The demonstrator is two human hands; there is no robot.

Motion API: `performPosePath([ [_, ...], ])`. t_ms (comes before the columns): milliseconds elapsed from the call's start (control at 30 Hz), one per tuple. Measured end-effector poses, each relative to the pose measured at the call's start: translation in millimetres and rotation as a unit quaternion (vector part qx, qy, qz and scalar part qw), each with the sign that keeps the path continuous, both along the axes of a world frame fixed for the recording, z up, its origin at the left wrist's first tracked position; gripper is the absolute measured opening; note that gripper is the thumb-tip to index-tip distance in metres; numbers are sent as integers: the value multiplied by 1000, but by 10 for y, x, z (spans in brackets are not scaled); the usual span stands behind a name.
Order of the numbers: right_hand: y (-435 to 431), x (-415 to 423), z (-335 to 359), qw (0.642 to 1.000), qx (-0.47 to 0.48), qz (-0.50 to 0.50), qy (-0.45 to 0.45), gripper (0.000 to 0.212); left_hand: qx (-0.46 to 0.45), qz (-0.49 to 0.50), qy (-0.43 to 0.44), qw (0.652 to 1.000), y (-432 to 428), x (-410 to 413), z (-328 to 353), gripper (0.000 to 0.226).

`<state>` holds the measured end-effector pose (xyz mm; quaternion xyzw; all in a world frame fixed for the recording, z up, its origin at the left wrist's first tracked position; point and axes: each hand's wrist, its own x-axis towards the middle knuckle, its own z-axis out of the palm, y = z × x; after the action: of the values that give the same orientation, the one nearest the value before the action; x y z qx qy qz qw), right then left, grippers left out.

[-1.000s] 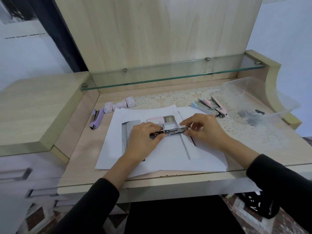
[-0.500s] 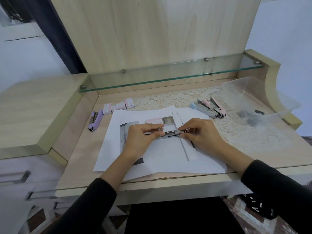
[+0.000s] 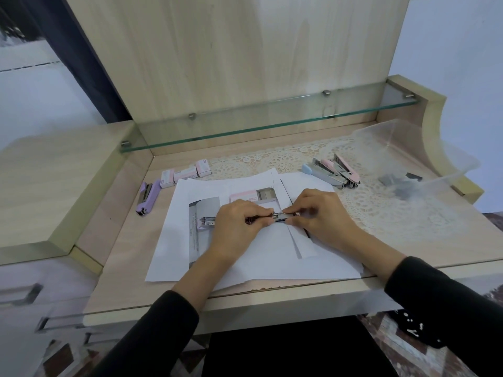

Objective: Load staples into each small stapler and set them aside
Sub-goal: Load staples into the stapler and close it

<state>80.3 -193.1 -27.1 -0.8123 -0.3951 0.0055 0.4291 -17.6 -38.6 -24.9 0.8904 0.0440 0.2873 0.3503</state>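
Both hands work over the paper sheets [image 3: 245,265] at the middle of the bench [image 3: 117,240]. The left hand [image 3: 236,227] grips the stapler [image 3: 280,217] with curled fingers. The right hand [image 3: 324,213] pinches the metal channel at the other end. Whether a staple strip lies under the right fingertips cannot be told.

The step in hand appears to be seating staples in the channel.

1. Hold the body level and steady with the left hand.
2. Slide the strip straight along the rail, legs down, without force.
3. Draw further strips from the open staple box [image 3: 245,197], just behind the hands.
4. Close the stapler fully before setting it aside.
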Motion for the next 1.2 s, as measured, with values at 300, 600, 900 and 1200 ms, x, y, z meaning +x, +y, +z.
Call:
performPosePath([
  [300,-7,-5,5,1000,-4,2,6,18,112,-14,-42,993,85,-30,-128,9],
  [600,-6,-12,15,1000,-14,-3,-5,18,154,-13,-4,988,89,-23,-103,26],
  [900,-24,-34,32,1000,-20,-7,-19,19,185,7,69,980,312,-258,57,38],
  [1200,-30,-48,32,999,-19,4,-38,28,136,103,123,978,797,-611,84,45],
])
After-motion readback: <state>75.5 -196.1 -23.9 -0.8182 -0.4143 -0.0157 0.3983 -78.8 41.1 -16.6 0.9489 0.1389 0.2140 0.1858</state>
